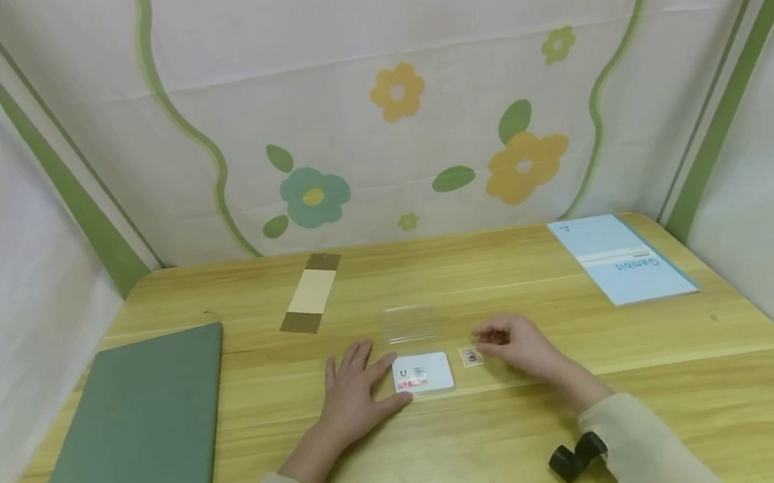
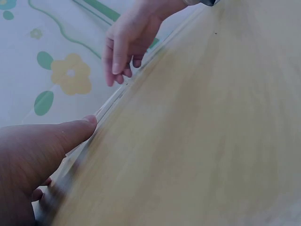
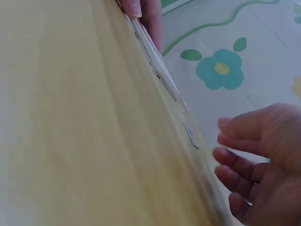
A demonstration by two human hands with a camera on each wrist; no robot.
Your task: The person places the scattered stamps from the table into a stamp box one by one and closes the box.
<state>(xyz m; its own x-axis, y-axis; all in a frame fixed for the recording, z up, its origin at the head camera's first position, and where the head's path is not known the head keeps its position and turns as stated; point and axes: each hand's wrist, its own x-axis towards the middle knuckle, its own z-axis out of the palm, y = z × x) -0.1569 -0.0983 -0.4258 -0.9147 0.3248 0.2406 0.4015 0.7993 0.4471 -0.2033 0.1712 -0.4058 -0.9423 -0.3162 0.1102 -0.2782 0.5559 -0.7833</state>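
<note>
Two hands flank the white card (image 1: pixel 422 373), which lies flat on the table (image 1: pixel 463 447), long axis left-right. Left hand (image 1: pixel 353 393) is nearer: fingers straight and spread, thumb tip touching the card's left edge. Right hand (image 1: pixel 518 343) hovers just right of the small sticker (image 1: pixel 471 357), fingers loosely curled, holding nothing. Clear sleeve (image 1: pixel 409 323) lies just beyond the card.

Print on the white card (image 1: pixel 422 373) and the small sticker (image 1: pixel 471 357) is too tiny to read. Both wrist views are blurred, and the left hand (image 2: pixel 28 160) is cut off by the frame's edge.
</note>
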